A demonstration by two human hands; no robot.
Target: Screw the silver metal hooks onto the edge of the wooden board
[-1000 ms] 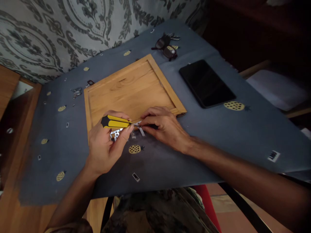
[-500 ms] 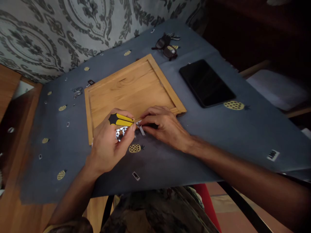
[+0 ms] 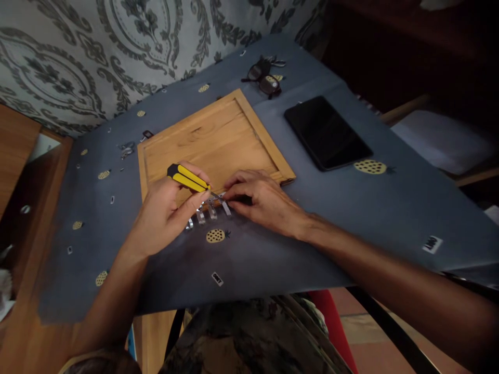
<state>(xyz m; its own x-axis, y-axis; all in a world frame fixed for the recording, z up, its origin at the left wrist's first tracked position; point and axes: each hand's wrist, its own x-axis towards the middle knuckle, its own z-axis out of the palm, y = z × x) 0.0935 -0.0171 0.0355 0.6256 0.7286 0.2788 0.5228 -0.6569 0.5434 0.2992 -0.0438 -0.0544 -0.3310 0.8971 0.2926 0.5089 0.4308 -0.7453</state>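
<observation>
My left hand (image 3: pixel 166 210) is closed around a yellow and black screwdriver (image 3: pixel 189 177). The handle slants up to the left, and the thin shaft runs down right to the fingertips of my right hand (image 3: pixel 265 202). Those fingers are pinched together at the near edge of a framed wooden panel (image 3: pixel 191 140); what they grip, if anything, is too small to make out. Several shiny metal pieces (image 3: pixel 212 210), hook-like in shape, line that edge below the screwdriver. The leftmost ones are partly covered by my left hand.
A blue tablecloth (image 3: pixel 273 270) with pineapple prints covers the table. Right of the panel lies a black tablet (image 3: pixel 327 132). Eyeglasses (image 3: pixel 261 80) rest at the back, and small metal parts (image 3: pixel 127 149) lie left of the panel. A patterned curtain (image 3: pixel 136 31) hangs behind.
My left hand has drawn back to the left, and the screwdriver now tilts more steeply with its shaft showing. More of the metal pieces have come into sight. My right hand stays nearly in place.
</observation>
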